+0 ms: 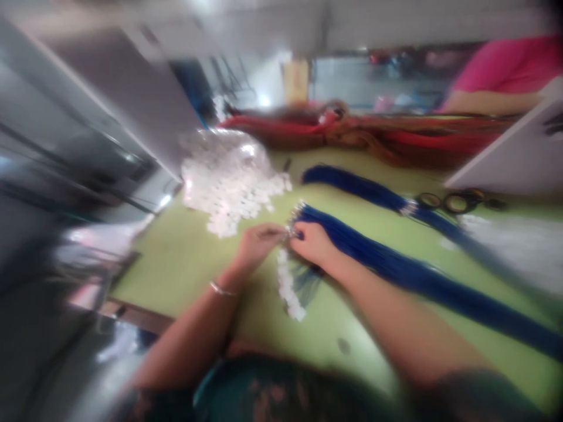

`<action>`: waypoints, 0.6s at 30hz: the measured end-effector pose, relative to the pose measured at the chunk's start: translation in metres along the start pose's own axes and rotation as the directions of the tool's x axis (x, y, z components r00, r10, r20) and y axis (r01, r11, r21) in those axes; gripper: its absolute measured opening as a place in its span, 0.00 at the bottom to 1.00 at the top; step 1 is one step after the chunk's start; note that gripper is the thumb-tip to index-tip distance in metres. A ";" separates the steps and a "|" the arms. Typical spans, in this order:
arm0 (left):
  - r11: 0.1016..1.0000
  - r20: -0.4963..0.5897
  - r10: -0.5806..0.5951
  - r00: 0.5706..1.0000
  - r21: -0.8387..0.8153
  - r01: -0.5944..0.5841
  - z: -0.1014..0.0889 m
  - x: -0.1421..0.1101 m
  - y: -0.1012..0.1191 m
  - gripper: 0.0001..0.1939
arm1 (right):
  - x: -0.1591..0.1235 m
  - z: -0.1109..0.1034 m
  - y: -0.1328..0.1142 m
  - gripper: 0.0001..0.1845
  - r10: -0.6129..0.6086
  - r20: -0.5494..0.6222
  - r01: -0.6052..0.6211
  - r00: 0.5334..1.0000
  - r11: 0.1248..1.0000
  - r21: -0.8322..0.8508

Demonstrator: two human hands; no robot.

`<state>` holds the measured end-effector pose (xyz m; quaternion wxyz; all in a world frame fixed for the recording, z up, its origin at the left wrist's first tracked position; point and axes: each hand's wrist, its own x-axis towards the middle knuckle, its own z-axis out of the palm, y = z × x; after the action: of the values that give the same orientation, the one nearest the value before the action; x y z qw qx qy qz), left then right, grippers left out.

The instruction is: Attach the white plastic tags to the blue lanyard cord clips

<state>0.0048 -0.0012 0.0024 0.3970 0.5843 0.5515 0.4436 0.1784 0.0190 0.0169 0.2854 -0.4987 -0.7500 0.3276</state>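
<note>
My left hand (pixel 260 241), a bracelet on its wrist, is closed in a pinch. Its fingertips meet those of my right hand at the tip of a blue wire bundle (pixel 360 246); what they pinch is too blurred to name. My right hand (pixel 313 241) is closed on blue wire at the bundle's end, where small pale tips show. Just below both hands lies a row of white connectors (pixel 287 287) with thin blue wires running from it. A heap of loose white connectors (pixel 233 199) spills from a clear plastic bag (pixel 246 146) beyond my left hand.
A second blue wire bundle (pixel 352 184), tied with a band, lies farther back beside black-handled scissors (pixel 457 202). Red and brown wire bundles (pixel 378 132) stretch along the green table's (pixel 176 269) far side. Clear plastic (pixel 519 246) covers the right. A person in a pink sleeve (pixel 505 64) is opposite.
</note>
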 end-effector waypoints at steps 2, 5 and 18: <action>1.000 -0.011 0.005 1.000 -0.001 -0.005 0.004 -0.002 -0.003 0.08 | -0.001 0.002 0.000 0.05 -0.008 -0.025 0.007 1.000 0.998 -0.056; 0.997 -0.067 0.059 0.996 0.047 -0.055 0.014 -0.006 -0.009 0.06 | -0.003 0.005 0.001 0.05 -0.027 -0.058 0.019 0.998 0.991 -0.134; 0.977 -0.139 -0.161 0.977 -0.160 0.139 0.020 -0.009 -0.013 0.11 | 0.002 -0.001 0.008 0.07 -0.025 0.009 0.026 1.000 0.999 -0.024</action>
<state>0.0205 -0.0090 -0.0163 0.4290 0.4742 0.5879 0.4954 0.1833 0.0231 0.0110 0.2805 -0.4911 -0.7613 0.3171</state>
